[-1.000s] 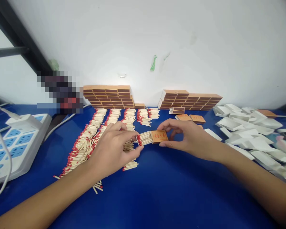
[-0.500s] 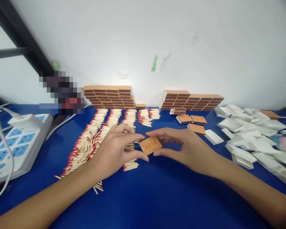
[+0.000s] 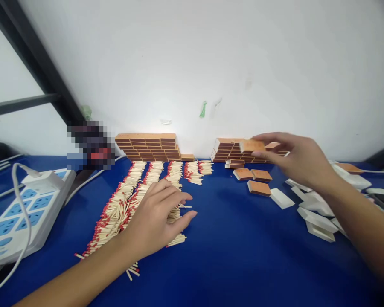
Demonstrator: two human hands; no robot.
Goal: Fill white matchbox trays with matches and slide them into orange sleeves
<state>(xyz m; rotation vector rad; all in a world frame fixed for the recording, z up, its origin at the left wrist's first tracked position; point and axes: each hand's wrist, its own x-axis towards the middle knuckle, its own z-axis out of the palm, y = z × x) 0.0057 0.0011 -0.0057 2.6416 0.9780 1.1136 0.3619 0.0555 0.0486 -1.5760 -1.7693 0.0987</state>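
Observation:
My right hand [image 3: 299, 160] is raised at the back right and pinches an orange matchbox [image 3: 251, 146] just above the right stack of matchboxes [image 3: 233, 152] by the wall. My left hand [image 3: 158, 215] rests with fingers spread and loosely curved on the rows of red-tipped matches [image 3: 131, 198] laid on the blue table [image 3: 227, 247]. It holds nothing that I can see. Three loose orange matchboxes [image 3: 257, 181] lie on the table below the right hand.
A second stack of matchboxes [image 3: 149, 147] stands against the white wall at centre left. White inner trays [image 3: 318, 213] are heaped at the right. A white power strip [image 3: 22, 209] with a plugged cable sits at the left edge. A black metal frame [image 3: 35, 55] crosses the upper left.
The matchbox was pushed shut between both hands. My right hand then carried it up and right to the right stack. My left hand let go and stayed on the matches.

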